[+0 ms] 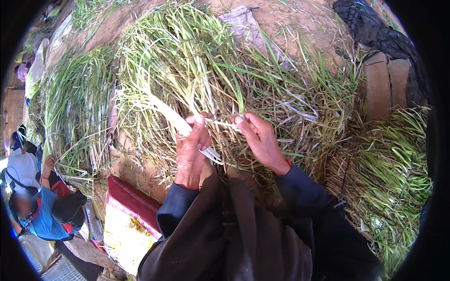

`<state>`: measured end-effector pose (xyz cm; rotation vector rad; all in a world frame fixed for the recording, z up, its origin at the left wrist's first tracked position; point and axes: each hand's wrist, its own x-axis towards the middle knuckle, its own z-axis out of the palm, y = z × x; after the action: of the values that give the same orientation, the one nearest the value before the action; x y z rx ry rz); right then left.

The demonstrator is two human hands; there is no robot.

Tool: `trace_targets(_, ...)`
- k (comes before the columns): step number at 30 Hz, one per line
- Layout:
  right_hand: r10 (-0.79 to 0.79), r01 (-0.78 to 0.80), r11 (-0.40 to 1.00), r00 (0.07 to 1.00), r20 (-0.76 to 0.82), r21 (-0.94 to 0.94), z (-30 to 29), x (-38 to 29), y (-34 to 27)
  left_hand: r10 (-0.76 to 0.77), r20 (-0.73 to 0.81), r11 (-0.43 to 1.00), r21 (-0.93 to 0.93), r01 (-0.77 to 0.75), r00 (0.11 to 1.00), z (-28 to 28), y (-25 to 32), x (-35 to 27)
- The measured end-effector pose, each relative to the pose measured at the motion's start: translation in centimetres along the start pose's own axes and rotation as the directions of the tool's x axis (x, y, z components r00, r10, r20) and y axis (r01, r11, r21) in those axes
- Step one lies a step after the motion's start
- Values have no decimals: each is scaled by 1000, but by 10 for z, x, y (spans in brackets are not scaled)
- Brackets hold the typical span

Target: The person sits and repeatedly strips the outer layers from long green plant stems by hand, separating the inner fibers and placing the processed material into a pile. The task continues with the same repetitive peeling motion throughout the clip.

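Note:
My left hand (193, 147) is closed around a small bundle of pale green stalks (168, 112), whose leafy tops point up and left and whose white stem ends (211, 154) show below my palm. Between thumb and fingers my right hand (258, 138) pinches thin strands, including a green leaf blade (239, 95). A thin strip (225, 116) runs from one hand to the other. Under both hands lies a large heap of long green and straw-coloured stalks (182, 59), with brownish stems at its near side. Part of the bundle is hidden by my left fingers.
More stalks lie in a heap at the left (81, 80) and the right (386, 175). Brown blocks (378, 84) and dark cloth (379, 31) are at the upper right. A red and yellow sack (130, 217) lies by my knee. A person in a blue sleeve (49, 214) sits at left, holding stalks.

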<state>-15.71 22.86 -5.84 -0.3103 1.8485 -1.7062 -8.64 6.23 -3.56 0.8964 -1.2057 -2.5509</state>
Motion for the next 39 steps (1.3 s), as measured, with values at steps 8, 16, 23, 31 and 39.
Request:
trace_targets(8,-346,273,916,908,-237,-294,-24,6,2,61,-15,989,-137,-62,998,2,15,0)
trace_targets(16,-370,236,890,873,-317,-390,-23,8,14,144,-76,982,-113,-152,987,-3,12,5)
trace_targets(23,-412,223,858,837,-360,-463,-29,0,27,267,-180,945,-145,-294,947,-27,35,17)
trace_targets(31,-409,188,869,794,-451,-457,-25,-2,28,348,-249,912,-132,-388,904,-40,43,17)
trace_targets(39,-371,178,905,774,-513,-386,-23,-8,32,393,-277,894,-110,-435,877,-61,47,21)
